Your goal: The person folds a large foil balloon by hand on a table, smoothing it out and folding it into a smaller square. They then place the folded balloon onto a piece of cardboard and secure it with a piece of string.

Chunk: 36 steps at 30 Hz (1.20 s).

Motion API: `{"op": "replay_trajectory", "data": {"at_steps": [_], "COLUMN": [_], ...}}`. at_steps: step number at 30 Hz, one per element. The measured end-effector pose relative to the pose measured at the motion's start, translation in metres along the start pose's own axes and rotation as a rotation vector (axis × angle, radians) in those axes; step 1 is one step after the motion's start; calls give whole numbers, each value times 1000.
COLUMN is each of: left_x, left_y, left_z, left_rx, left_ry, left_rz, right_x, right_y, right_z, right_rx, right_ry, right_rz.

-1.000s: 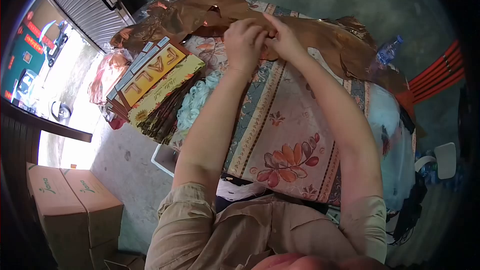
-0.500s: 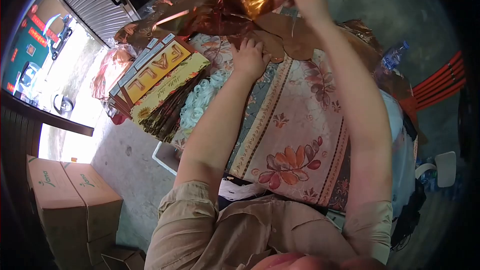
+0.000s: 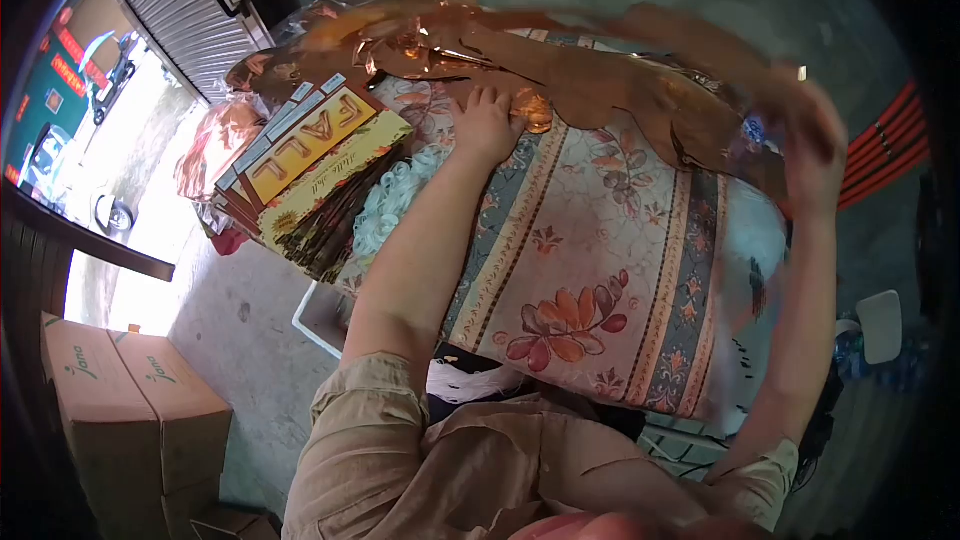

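Observation:
Copper-coloured foil sheets [image 3: 590, 75] lie across the far side of a table with a floral cloth [image 3: 590, 240]. My left hand [image 3: 487, 127] rests on the near edge of the foil with its fingers spread. At the right, my right hand [image 3: 815, 140] is smeared by motion, at the end of a stretched, blurred strip of foil; its fingers cannot be made out. Left of my left hand lie a stack of printed "FALL" and "Hello" packs [image 3: 320, 165] and a heap of white strings [image 3: 395, 205].
Cardboard boxes [image 3: 130, 370] stand on the floor at the lower left. Red-orange bars [image 3: 885, 150] and a white chair-like part [image 3: 880, 325] are at the right. An open doorway is at the upper left, with a motorbike [image 3: 112, 75] outside.
My right hand has swung from the far middle to the right, and the foil now stretches further that way. My left hand has stayed nearly in place.

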<state>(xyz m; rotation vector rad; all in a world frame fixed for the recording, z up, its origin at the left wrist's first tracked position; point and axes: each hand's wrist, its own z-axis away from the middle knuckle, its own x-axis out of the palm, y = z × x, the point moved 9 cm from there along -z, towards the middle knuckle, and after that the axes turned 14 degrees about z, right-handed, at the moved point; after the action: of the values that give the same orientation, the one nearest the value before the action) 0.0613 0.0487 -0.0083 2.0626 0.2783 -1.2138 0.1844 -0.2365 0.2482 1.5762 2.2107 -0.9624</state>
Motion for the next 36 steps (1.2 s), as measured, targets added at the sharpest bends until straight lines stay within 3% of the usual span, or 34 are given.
{"op": "replay_trajectory", "data": {"at_steps": [1,2,3,4,5,7,8,10,11,14,15,17,19,21,22,23,25,27,28,30,35,36], "left_x": [1,2,-7,-16,-16,-49,-50,-38,-51,-55,-68,-56,-40,-14,-20,-34,-52,-52,-50,-63,-35,-33], "left_y": [-1,-2,0,1,-8,-6,0,-20,-7,48,60,98,102,86,90,98,117,116,117,124,110,111], "left_z": [-1,-1,-2,-2,-12,-16,-16,-21,-17,-2,9,53,88,111,126,139,149,149,145,132,124,129], "left_rx": [-5,1,57,113,125,428,446,-111,-104,-41,-41,99,220,388,400,464,543,431,432,564,613,655], "left_ry": [5,-1,115,232,227,486,477,260,254,-210,-208,-642,-709,-640,-647,-578,-520,-579,-578,-355,-347,-293], "left_rz": [-6,-2,99,201,206,510,511,1475,1475,1322,1322,632,475,341,335,311,289,235,238,341,315,262], "right_x": [-6,-9,-10,-11,-11,-4,0,1,4,9,12,10,5,-5,-13,-13,-26,-10,4,43,158,177], "right_y": [-17,-13,-9,3,12,-6,-9,-19,-23,-31,-39,-55,-67,-68,-72,-68,-52,-40,-32,-13,57,71], "right_z": [24,48,75,108,141,181,197,218,228,252,255,252,253,257,239,234,201,171,158,131,70,56], "right_rx": [-84,17,121,270,419,558,537,518,558,605,596,535,480,576,611,627,606,405,402,331,-4,118], "right_ry": [-28,-124,-218,-300,-377,-427,-448,-450,-507,-788,-892,-998,-1096,-1194,-1055,-1042,-765,-646,-674,-696,-506,-592], "right_rz": [170,48,-75,-22,31,29,24,22,31,185,223,269,313,311,320,316,394,402,417,462,546,565]}}
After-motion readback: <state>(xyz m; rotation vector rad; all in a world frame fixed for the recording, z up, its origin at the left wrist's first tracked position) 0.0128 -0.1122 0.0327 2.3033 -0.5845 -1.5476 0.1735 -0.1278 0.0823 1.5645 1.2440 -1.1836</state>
